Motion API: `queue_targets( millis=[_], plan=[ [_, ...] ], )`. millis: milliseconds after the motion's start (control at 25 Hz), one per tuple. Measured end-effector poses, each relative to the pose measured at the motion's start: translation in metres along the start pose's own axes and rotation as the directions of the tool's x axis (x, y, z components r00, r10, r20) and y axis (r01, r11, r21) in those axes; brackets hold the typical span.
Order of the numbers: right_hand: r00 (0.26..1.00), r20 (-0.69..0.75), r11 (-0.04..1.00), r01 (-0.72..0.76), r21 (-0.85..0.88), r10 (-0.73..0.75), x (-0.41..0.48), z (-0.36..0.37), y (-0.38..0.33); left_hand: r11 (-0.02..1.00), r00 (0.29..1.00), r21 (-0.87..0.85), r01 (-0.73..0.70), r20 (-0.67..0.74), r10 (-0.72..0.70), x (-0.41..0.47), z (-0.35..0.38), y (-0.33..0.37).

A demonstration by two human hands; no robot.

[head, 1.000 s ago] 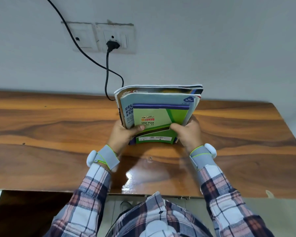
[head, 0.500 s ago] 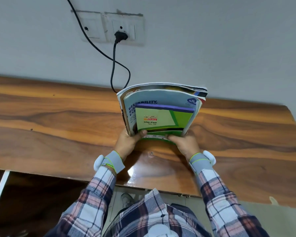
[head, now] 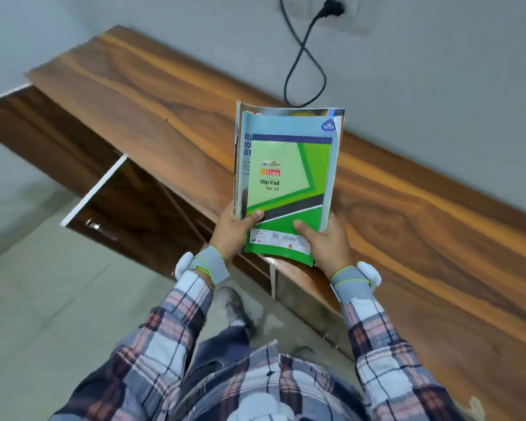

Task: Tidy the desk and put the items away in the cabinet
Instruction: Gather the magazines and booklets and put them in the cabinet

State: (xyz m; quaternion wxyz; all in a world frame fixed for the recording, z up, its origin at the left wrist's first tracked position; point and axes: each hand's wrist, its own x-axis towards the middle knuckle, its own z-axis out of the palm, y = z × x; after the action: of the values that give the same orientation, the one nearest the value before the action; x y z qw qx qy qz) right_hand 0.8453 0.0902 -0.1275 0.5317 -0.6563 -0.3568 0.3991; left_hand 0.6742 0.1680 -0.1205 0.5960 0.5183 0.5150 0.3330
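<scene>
Wooden desk [head: 422,214] along a grey wall [head: 438,71]. Left hand [head: 230,235] and right hand [head: 330,243] hold a booklet stack [head: 286,123], green slip pad [head: 286,159] foremost; fingers [head: 302,225] clamped on its lower edge.

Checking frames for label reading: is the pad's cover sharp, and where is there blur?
Head view: the title on the slip pad is legible; the open cabinet door and the wall plug are motion-smeared; no glare on the pad's cover.

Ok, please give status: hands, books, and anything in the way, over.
Left hand and right hand grip books at bottom edge. Books held over desk edge. Cabinet door open to the left; nothing seen in the way.
</scene>
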Motion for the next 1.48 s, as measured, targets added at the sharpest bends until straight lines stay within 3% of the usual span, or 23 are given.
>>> queue_targets(
  millis=[200, 480, 1080, 1480],
  plan=[
    [0.984, 0.169, 0.998, -0.057, -0.032, 0.062, -0.018, 0.049, -0.001, 0.999, 0.973, -0.014, 0.043, -0.227, -0.045, -0.058, -0.046, -0.019],
    [0.904, 0.427, 0.997, -0.003, -0.075, 0.035, -0.057, 0.145, -0.006, 0.992, 0.866, -0.085, 0.097, -0.484, -0.126, -0.123, -0.131, -0.041],
    [0.806, 0.588, 0.987, 0.037, -0.159, 0.065, -0.165, 0.404, -0.016, 0.973, 0.722, -0.203, 0.109, -0.657, -0.218, -0.2, -0.386, -0.106],
    [0.779, 0.606, 0.972, -0.016, -0.235, 0.159, -0.134, 0.537, -0.019, 0.959, 0.666, -0.224, 0.175, -0.69, -0.282, -0.15, -0.502, -0.124]
  ],
)
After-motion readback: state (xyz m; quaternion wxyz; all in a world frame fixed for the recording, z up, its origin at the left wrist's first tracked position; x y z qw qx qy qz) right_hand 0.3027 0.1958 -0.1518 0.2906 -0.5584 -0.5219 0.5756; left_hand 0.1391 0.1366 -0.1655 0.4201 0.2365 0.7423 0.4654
